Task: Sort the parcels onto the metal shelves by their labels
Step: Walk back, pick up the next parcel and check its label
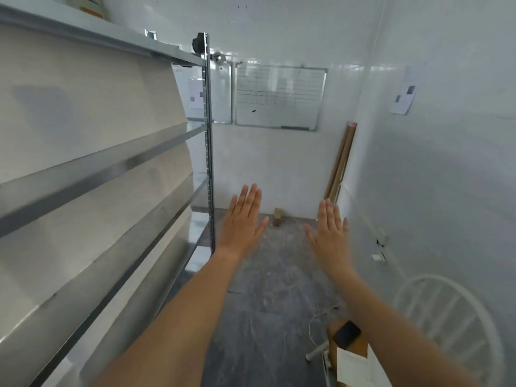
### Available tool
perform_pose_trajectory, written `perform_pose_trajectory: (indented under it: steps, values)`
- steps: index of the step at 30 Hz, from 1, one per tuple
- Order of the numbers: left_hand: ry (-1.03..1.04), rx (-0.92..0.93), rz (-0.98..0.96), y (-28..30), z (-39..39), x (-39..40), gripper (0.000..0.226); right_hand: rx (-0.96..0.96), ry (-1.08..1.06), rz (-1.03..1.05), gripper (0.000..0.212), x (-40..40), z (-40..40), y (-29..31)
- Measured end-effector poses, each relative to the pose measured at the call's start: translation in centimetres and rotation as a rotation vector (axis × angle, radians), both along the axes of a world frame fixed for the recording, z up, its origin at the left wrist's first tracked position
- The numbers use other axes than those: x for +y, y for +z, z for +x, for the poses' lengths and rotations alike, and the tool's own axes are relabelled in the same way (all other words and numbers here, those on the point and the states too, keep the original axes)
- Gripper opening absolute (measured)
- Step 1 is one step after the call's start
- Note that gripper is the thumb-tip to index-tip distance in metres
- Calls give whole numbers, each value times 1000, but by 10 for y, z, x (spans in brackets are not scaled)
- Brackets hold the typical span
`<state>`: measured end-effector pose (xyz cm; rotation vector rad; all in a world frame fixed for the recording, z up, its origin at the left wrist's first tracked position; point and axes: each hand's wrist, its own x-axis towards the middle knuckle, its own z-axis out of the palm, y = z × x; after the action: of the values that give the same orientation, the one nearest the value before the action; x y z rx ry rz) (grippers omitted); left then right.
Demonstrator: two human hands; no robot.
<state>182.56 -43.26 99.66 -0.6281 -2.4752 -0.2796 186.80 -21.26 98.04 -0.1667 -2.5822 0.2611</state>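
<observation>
From the head camera we see our left hand (242,219) and right hand (331,233) held out flat over the gray floor (268,289), palms down, fingers straight and close together, holding nothing. The metal shelves (111,169) run along our left and are cut off by the frame, while a brown parcel (347,340) with a dark phone-like thing on top sits low at our right, half hidden by our forearm. The whiteboard (279,97) grid and wall paper (404,92) are too blurred to read.
</observation>
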Motion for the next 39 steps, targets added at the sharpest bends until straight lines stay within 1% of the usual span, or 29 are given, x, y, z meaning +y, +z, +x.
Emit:
perform_pose_trajectory:
  steps: [2,5,8,10,14,17,23,28,31,33,37,39]
  values:
    - [-3,65,-12,3,-10,10,69,3,-13,72,81,4,-11,3]
    - [-13,84,-34,4,-26,18,69,8,-10,153,78,2,-31,4]
    - [-2,85,-69,1,-50,14,69,5,-16,179,83,-3,-54,2]
    - [-6,75,-74,-2,-69,10,69,-6,-21,166,89,-7,-69,0]
    - [-52,27,-79,-3,-103,15,68,-39,-35,122,95,-7,-102,-6]
    - [-63,9,-83,-3,-128,20,68,-28,-52,105,101,-2,-127,-9]
    - [-58,17,-92,-9,-186,22,69,-69,-90,61,90,15,-169,-6]
    - [-76,19,-92,-15,-222,42,73,-64,-102,58,98,32,-203,-6]
    - [-84,20,-78,-14,-245,63,67,-67,-94,58,99,49,-227,-3]
    - [-76,24,-68,-11,-261,78,67,-48,-93,51,99,63,-244,1]
    - [-91,-15,-119,-14,-285,97,70,-59,-97,54,89,85,-277,8]
    - [-87,-27,-145,-19,-301,107,71,-78,-91,67,89,97,-292,7]
